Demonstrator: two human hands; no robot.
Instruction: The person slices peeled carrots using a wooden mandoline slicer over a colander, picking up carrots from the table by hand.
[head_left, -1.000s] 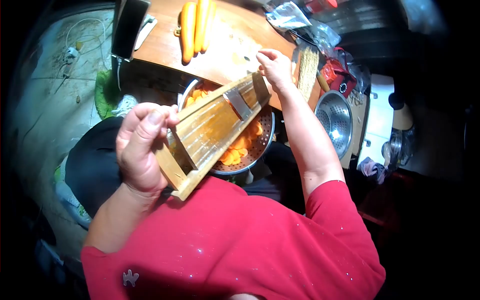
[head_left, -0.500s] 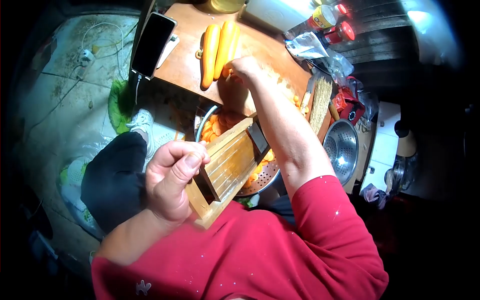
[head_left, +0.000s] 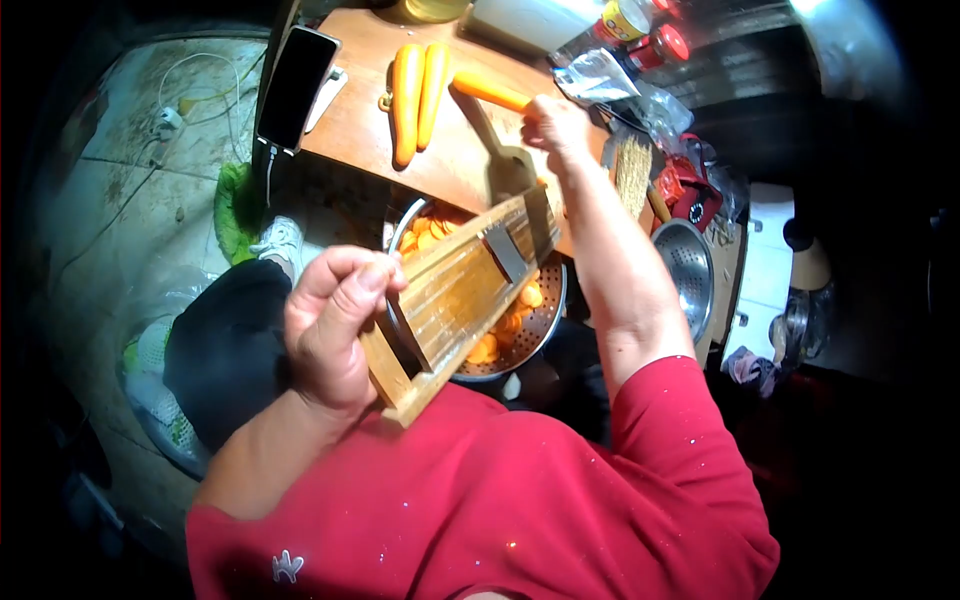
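My left hand (head_left: 335, 325) grips the near end of a long wooden slicer board (head_left: 460, 290) with a metal blade across it. The board slants over a perforated metal colander (head_left: 535, 335) that holds several orange carrot slices (head_left: 505, 325). My right hand (head_left: 555, 130) is raised above the board's far end and holds a whole peeled carrot (head_left: 487, 92) by one end. Two more peeled carrots (head_left: 415, 85) lie side by side on the wooden table (head_left: 350, 120) beyond.
A dark phone (head_left: 297, 88) lies at the table's left corner with a cable running down. An empty metal colander (head_left: 688, 275) stands at the right. Bottles with red caps (head_left: 660, 40) and plastic bags crowd the far right of the table. A shoe (head_left: 280, 240) shows on the floor.
My right hand reached to the carrots on the table, took one and lifted it back toward the slicer's far end. My left hand kept hold of the board.
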